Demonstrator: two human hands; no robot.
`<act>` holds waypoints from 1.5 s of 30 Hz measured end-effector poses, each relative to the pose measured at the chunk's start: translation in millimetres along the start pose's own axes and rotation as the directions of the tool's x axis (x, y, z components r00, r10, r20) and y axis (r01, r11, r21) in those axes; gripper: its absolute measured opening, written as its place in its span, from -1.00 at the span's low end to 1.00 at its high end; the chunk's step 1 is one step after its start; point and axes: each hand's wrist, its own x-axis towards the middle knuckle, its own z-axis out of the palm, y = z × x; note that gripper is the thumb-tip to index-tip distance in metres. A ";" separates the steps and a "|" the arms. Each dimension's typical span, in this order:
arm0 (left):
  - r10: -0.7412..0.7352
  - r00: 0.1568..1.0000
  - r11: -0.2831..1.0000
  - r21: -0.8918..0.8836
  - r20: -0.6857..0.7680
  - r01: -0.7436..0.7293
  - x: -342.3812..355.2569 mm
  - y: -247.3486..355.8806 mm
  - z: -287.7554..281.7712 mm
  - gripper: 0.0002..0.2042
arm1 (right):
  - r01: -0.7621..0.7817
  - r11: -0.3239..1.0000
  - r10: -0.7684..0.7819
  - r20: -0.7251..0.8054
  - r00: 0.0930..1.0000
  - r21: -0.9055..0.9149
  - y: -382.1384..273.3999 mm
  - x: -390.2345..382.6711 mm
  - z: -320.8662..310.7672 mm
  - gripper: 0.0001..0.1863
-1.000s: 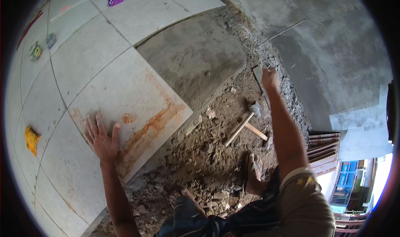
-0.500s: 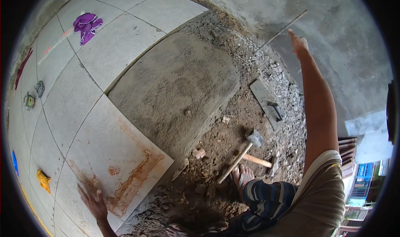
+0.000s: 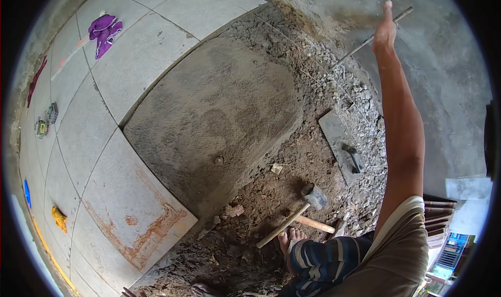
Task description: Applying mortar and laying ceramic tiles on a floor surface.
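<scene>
My right hand (image 3: 385,33) is stretched far forward over a thin rod (image 3: 355,52). Its fingers point away and look extended; the rod crosses behind it, and contact is unclear. Only fingertips of my left hand (image 3: 134,293) show at the lower edge, slightly apart, beside the rust-stained corner tile (image 3: 133,192). A bed of damp grey mortar (image 3: 219,93) lies beyond this tile, with a small lump on top. To its right, a flat plastering trowel (image 3: 336,140) with a dark handle rests on gravel. A mallet (image 3: 314,195) lies across a wooden-handled hammer (image 3: 313,223) near my foot.
Large grey tiles (image 3: 146,57) cover the left side, bearing a purple cloth (image 3: 104,33), a yellow cloth (image 3: 59,219) and a small green device (image 3: 42,127). A thin string (image 3: 313,78) runs over the rubble. Smooth concrete (image 3: 443,88) lies right; roof-like sheets (image 3: 436,213) stand lower right.
My right hand has moved farther forward, from beside the rod to across it. My left hand has drawn back from the stained tile to the lower edge. The view has shifted slightly.
</scene>
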 end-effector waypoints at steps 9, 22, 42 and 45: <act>-0.164 0.982 0.943 -0.277 0.093 0.184 5.3 57.6 -40.0 -0.29 | 0.681 0.601 -0.570 0.373 0.732 -0.418 98.5 128.3 -54.6 -0.48; -0.375 0.923 0.858 -0.347 0.084 0.380 -14.4 7.3 -12.5 -0.15 | 0.707 0.670 -0.621 0.692 0.367 0.226 -73.6 -327.2 129.6 -0.33; -0.369 0.928 0.868 -0.376 -0.055 0.323 193.5 -44.1 72.9 -0.04 | 0.848 0.517 -0.270 0.962 0.035 0.115 -132.2 -763.2 237.2 -0.06; -0.367 0.928 0.879 -0.349 -0.060 0.325 194.1 -54.6 72.4 -0.03 | 0.863 0.489 -0.288 0.958 0.022 0.127 -139.6 -771.6 236.2 -0.07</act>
